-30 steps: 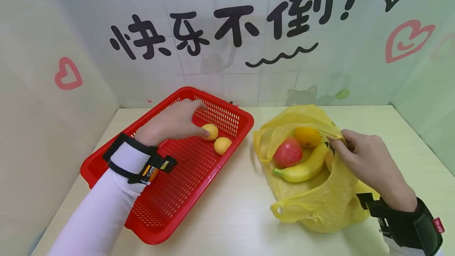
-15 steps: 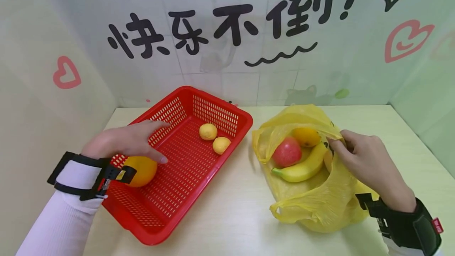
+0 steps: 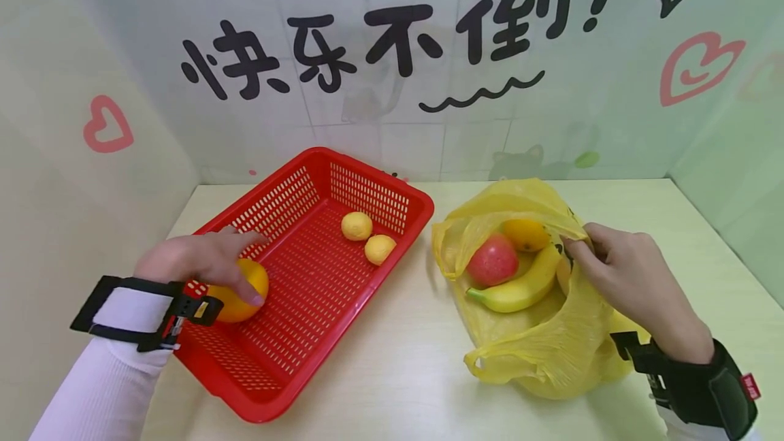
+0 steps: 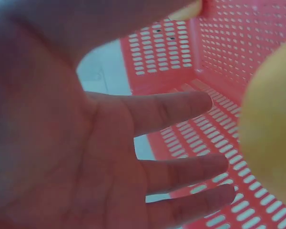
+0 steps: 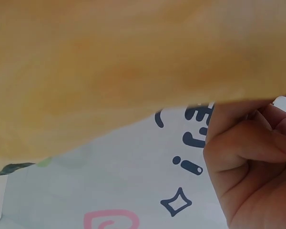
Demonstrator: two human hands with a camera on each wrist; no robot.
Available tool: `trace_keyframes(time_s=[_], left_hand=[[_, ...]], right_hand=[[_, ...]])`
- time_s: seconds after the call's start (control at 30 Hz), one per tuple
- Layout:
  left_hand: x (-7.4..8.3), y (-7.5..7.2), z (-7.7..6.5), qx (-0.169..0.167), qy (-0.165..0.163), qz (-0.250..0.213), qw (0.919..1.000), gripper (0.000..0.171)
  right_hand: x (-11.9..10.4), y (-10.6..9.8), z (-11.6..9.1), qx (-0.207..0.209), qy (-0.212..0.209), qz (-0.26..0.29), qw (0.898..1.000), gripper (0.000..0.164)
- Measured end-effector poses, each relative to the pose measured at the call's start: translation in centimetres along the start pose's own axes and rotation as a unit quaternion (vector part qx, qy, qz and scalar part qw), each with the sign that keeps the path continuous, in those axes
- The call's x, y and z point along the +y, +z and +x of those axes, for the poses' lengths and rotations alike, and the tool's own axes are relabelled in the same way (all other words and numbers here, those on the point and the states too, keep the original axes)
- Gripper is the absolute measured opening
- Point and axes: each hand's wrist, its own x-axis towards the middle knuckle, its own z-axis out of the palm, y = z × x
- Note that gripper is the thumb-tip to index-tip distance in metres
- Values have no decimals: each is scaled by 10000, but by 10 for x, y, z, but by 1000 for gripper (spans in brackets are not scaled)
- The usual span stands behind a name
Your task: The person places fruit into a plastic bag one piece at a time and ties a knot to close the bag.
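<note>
My left hand (image 3: 199, 257) is over the near-left part of a red plastic basket (image 3: 312, 305), reaching around an orange (image 3: 250, 291) in it. In the left wrist view the fingers (image 4: 176, 112) are straight and spread, with a gap between them and the orange (image 4: 274, 129). Two small round yellow fruits (image 3: 357, 226) lie at the basket's far right end. My right hand (image 3: 637, 281) pinches the rim of a yellow plastic bag (image 3: 551, 359), holding its mouth apart. Inside the bag show a red apple-like fruit (image 3: 493, 260), a banana (image 3: 520, 291) and an orange-yellow fruit (image 3: 525, 235).
Basket and bag stand side by side on a pale wooden table (image 3: 392, 373), with a strip of tabletop between them. A printed cloth wall (image 3: 392, 135) closes off the back, and side walls rise at left and right.
My left hand has left the small yellow fruits and come back left and nearer to the orange, lowering beside it in the last half second. The right hand keeps its hold on the bag.
</note>
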Motion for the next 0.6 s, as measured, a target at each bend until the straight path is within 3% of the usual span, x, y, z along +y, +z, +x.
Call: trace_keyframes(time_s=[0.27, 0.6], left_hand=[[-11, 3, 1, -439, -540, -765, 9946, 96], [-12, 11, 7, -278, -448, -548, 9971, 85]], right_hand=[[0, 1, 0, 24, -12, 16, 10000, 32], [-1, 1, 0, 49, -19, -1, 10000, 33]])
